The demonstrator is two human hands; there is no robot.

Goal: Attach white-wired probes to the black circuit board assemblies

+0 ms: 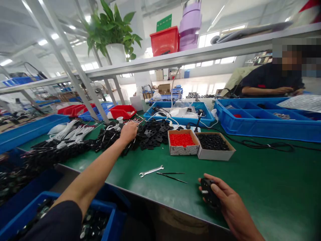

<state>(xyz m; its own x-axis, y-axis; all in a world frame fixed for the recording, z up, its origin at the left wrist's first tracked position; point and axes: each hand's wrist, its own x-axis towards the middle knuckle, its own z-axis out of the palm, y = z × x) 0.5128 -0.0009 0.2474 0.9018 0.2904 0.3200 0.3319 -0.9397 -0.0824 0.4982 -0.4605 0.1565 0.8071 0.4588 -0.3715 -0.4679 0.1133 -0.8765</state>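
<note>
My left hand reaches over the heap between the black cables and the flat black plates; its fingertips are over the heap, and what they hold, if anything, is hidden. My right hand, near the front edge of the green table, grips a black plastic part with a metal pin between thumb and fingers. Between the hands lie a wrench and black tweezers. Behind them stand a box of small red pieces and a box of small black pieces.
Blue trays line the back, with a red bin at centre left. White cables lie at left. A blue crate sits below the table edge. A shelf crosses above; a person works at back right.
</note>
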